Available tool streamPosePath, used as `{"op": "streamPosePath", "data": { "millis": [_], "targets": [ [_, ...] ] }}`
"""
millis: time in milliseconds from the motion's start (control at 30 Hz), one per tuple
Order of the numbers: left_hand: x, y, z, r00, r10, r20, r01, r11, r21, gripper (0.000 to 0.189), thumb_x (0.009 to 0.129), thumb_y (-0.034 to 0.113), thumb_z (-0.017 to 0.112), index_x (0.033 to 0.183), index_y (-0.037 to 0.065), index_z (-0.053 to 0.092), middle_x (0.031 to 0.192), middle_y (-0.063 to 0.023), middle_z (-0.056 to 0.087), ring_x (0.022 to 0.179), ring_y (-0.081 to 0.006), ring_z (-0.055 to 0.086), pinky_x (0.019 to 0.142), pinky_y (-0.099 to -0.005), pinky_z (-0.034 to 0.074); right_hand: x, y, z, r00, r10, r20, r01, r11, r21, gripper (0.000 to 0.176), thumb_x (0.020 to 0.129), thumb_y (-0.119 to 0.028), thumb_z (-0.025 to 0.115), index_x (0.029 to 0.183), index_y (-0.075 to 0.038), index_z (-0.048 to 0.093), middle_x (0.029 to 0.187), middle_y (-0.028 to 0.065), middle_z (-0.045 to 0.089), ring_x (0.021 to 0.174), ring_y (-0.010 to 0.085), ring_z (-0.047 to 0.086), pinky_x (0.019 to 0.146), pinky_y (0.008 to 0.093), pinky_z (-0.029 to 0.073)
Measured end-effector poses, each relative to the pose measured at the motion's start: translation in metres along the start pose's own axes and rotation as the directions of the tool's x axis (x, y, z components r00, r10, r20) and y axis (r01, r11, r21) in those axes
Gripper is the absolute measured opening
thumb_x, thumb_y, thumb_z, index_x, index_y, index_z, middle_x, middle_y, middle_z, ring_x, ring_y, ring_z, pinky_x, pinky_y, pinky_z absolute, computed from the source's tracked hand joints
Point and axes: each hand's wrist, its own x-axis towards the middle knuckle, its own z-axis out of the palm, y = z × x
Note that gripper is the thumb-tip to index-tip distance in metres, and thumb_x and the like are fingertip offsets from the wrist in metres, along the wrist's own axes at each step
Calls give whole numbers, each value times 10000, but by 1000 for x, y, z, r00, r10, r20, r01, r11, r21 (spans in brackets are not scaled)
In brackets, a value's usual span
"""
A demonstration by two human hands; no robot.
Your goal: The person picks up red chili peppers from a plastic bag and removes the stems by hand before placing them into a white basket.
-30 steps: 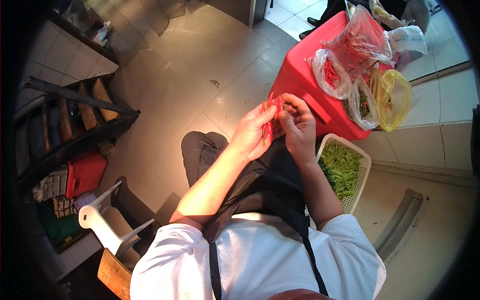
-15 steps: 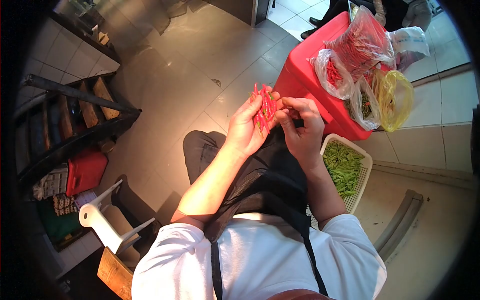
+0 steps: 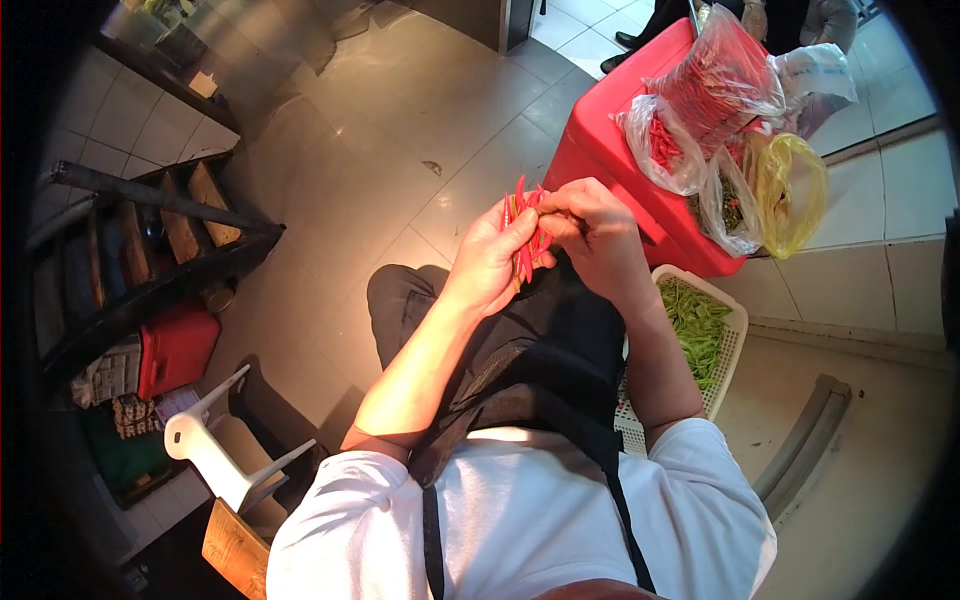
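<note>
My left hand is closed around a small bunch of red chili peppers, with its thumb lying across them. Some chili tips stick up above the thumb and others hang below it. My right hand meets the bunch from the right, its thumb and forefinger pinched together at a chili. Which part of that chili they grip is hidden by the fingers. Both hands are above my lap, over a black apron.
A red cooler box at right bears bags of red chilies and an open yellow bag. Beside my right forearm stands a white basket of green peppers. A white chair is at left. Someone's legs show behind the box.
My right hand has moved left and closed in on the bunch, fingertips now pinching at it. My left hand has tilted, and the chilies stand more upright.
</note>
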Motion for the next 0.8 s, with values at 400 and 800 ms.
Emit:
{"op": "streamPosePath", "data": {
  "millis": [400, 800],
  "targets": [
    [-1, 6, -4, 998, -51, 35, 37, 945, 325, 271, 910, 94, 652, 1133, -1, 530, 867, -55, 599, 651, -76, 542, 508, -182, 397, -11, 3, -6, 924, 370, 101, -362, 755, 546, 38, 885, -1, 609, 917, 18, 601, 751, -3, 574, 681, 46, 528, 627, 207, 430],
    [-3, 5, -4, 997, -70, 26, 48, 865, 499, 313, 907, 157, 675, 1153, 19, 539, 842, -17, 598, 650, -45, 510, 511, -176, 377, -8, -12, -13, 987, 140, 73, -149, 978, 146, 140, 866, -20, 638, 994, 11, 592, 823, 71, 613, 723, 137, 593, 665, 253, 473]
  ]
}}
